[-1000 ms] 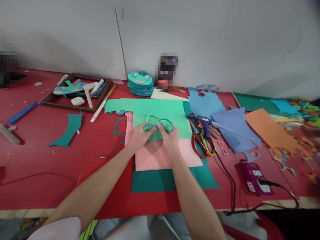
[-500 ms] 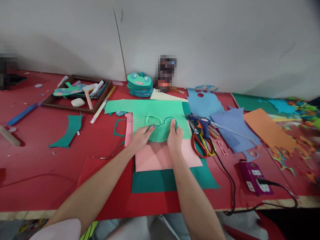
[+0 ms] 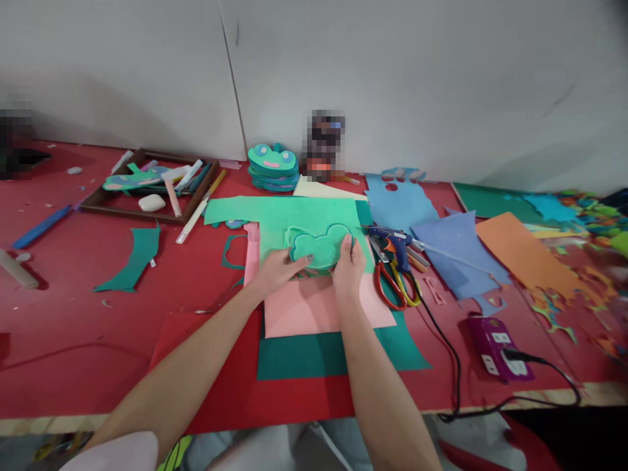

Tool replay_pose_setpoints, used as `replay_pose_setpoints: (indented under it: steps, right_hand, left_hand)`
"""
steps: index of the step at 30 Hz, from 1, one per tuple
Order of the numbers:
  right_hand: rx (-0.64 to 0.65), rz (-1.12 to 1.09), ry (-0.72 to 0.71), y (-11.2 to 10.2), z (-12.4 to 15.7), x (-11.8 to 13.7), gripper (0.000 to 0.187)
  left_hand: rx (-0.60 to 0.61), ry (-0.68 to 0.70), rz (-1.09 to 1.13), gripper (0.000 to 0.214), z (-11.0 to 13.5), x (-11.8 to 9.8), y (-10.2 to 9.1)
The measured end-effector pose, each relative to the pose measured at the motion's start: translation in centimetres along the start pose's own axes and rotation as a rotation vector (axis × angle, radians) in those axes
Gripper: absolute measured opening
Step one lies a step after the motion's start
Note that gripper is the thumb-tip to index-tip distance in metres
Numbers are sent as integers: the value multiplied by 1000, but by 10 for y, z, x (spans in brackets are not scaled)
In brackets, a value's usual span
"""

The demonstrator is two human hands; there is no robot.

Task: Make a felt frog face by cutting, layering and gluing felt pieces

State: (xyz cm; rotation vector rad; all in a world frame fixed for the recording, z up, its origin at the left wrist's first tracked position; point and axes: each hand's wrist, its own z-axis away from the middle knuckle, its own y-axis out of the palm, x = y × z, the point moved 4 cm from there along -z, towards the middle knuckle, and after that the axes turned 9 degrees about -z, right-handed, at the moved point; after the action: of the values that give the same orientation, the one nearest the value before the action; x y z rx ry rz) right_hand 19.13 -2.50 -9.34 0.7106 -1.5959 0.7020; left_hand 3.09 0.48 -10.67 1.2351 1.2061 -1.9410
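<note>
A green frog-head foam cutout point(image 3: 318, 247) lies flat on a light green foam sheet point(image 3: 275, 212), over a matching frog-shaped hole. My left hand point(image 3: 279, 269) rests at its lower left edge, fingers stretched out flat on it. On the cutout's right edge my right hand point(image 3: 348, 265) presses with extended fingers. Under the green sheet lie a pink sheet point(image 3: 314, 307) and a dark green sheet point(image 3: 318, 353).
Blue glue gun point(image 3: 396, 241) and red and yellow scissors point(image 3: 395, 281) lie right of my hands, with a black cord point(image 3: 454, 366) to a purple power strip point(image 3: 498, 340). Finished frog faces point(image 3: 272, 167) are stacked by the wall. A wooden tray point(image 3: 147, 186) of markers sits at back left. Foam scraps point(image 3: 534, 255) cover the right.
The cutout was held folded up between both hands. It has been turned flat and laid on the light green sheet, and both hands have opened onto its edges.
</note>
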Motion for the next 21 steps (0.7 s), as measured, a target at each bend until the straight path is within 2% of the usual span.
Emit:
replay_pose_setpoints:
  steps: [2,3,5,8,11,15,17,21]
  right_hand:
    - [-30,-37,13,-2,0,2,42]
    - [-30,-69,30,-1,1,2,42]
    - [16,-148,91,3,2,1,41]
    - [183,-198,162,14,6,-2,43]
    - [315,-123,104,20,10,-2,49]
    - [379,-78,35,24,16,1,50]
    - [390,-112,61,24,17,1,49]
    - [371,-149,135,24,18,-4,42]
  left_hand:
    - [101,7,49,40,1,-3,5]
    - [100,7,65,39,2,-4,6]
    - [34,1,88,41,1,-5,3]
    - [-50,8,136,44,0,-5,-1]
    - [-124,10,151,39,0,-5,-3]
    - [-215,49,117,31,4,-6,-5]
    - [-206,50,115,31,6,-7,-4]
    - [-85,49,117,31,8,-5,1]
